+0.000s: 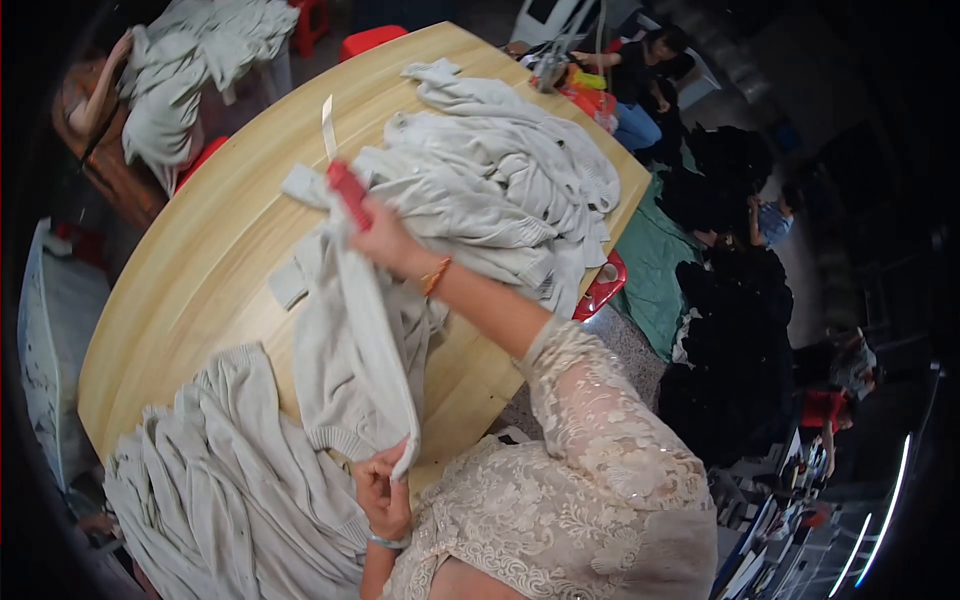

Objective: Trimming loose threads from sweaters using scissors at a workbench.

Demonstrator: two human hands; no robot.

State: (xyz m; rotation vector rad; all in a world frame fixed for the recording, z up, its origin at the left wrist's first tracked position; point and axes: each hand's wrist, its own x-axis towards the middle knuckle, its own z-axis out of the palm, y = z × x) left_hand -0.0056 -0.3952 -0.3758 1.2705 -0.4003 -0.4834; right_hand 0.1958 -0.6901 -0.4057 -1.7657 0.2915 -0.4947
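Observation:
My right hand [388, 242], with an orange band at the wrist, is closed round a red-handled tool [349, 196]. A pale, flat strip like a blade stands out from its far end; motion blurs the exact kind. Below this hand a light grey knit sweater [352, 345] lies stretched over the table toward me. At its near ribbed edge, my left hand [385, 495] pinches the fabric between thumb and fingers. Whether the right hand also touches the sweater, I cannot tell.
A pile of grey sweaters [500, 185] covers the far right of the wooden table [190, 270]. More grey knits [230, 480] lie at the near left. Red stools [375, 41] stand around. A person [95, 130] at the far left handles grey garments; dark heaps [725, 340] lie at right.

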